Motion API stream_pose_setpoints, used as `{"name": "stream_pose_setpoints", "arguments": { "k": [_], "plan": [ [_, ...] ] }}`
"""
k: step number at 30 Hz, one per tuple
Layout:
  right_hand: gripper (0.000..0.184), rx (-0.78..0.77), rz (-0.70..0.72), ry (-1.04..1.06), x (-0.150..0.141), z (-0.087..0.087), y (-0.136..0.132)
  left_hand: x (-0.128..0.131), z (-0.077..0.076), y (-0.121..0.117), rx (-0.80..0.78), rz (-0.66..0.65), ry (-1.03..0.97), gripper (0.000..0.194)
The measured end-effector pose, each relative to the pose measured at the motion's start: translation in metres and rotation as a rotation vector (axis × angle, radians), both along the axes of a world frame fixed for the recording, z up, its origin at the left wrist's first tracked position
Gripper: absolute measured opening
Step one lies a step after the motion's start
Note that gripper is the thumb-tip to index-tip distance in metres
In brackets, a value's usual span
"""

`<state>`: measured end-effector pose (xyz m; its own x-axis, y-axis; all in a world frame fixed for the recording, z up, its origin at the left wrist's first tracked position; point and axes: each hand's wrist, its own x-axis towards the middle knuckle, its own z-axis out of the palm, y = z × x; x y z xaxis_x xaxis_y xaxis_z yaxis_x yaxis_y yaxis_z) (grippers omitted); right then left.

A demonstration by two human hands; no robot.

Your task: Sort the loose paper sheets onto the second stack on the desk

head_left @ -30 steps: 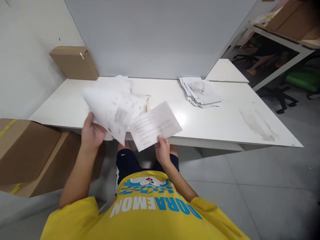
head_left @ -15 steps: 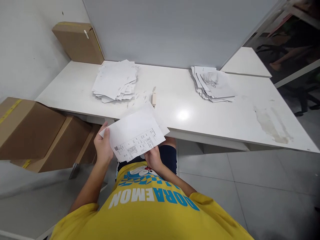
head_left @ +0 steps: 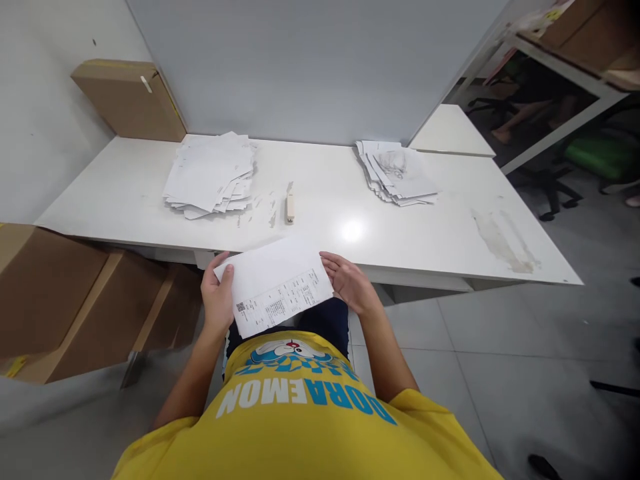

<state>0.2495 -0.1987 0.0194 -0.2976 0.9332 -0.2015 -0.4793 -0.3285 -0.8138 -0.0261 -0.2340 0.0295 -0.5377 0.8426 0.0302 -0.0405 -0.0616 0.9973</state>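
I hold a printed white sheet point(head_left: 275, 287) just in front of the near edge of the white table point(head_left: 450, 233). My left hand point(head_left: 216, 297) grips its left edge with the thumb on top. My right hand point(head_left: 350, 283) holds its right edge, fingers curled against the paper. On the table behind lie a loose stack of white papers point(head_left: 210, 175) at the left, a second paper stack point(head_left: 397, 177) at the right, and a small beige stapler point(head_left: 290, 205) between them.
A cardboard box point(head_left: 127, 100) leans in the table's back left corner. More cardboard boxes point(head_left: 60, 293) stand on the floor at my left. A stain point(head_left: 503, 240) marks the table's right end. Another desk and office chairs stand at the far right.
The bundle my left hand held a second ago now lies on the left stack. Both hands now hold one sheet, and my right hand moved from its bottom edge to its right edge.
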Motion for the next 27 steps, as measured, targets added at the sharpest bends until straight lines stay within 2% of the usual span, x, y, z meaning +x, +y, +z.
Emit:
{"name": "stream_pose_setpoints", "arguments": {
  "k": [2, 5, 11, 14, 17, 20, 24, 27],
  "plan": [
    [0.053, -0.027, 0.045, -0.109, 0.004, 0.005, 0.004, 0.004, -0.003, 0.006, 0.002, -0.046, 0.028, 0.057],
    [0.056, -0.065, 0.018, -0.152, 0.001, 0.006, 0.001, 0.009, -0.009, 0.011, 0.012, -0.139, 0.042, 0.068],
    [0.043, -0.132, 0.091, -0.2, 0.005, -0.005, -0.006, 0.015, -0.023, 0.022, 0.009, -0.249, 0.209, 0.062],
    [0.042, -0.116, -0.018, -0.288, 0.015, -0.012, 0.001, 0.02, -0.027, 0.05, -0.014, -0.305, 0.3, 0.052],
    [0.042, -0.08, -0.136, -0.414, 0.026, -0.015, 0.016, 0.029, -0.03, 0.091, -0.089, -0.423, 0.331, 0.031],
    [0.039, -0.052, -0.186, -0.528, 0.037, -0.014, 0.033, 0.039, -0.035, 0.128, -0.142, -0.46, 0.394, 0.016],
    [0.035, -0.038, -0.225, -0.617, 0.047, -0.016, 0.052, 0.044, -0.037, 0.158, -0.11, -0.534, 0.474, 0.012],
    [0.031, -0.039, -0.249, -0.662, 0.052, -0.02, 0.068, 0.04, -0.037, 0.176, 0.001, -0.451, 0.582, 0.016]
  ]
}}
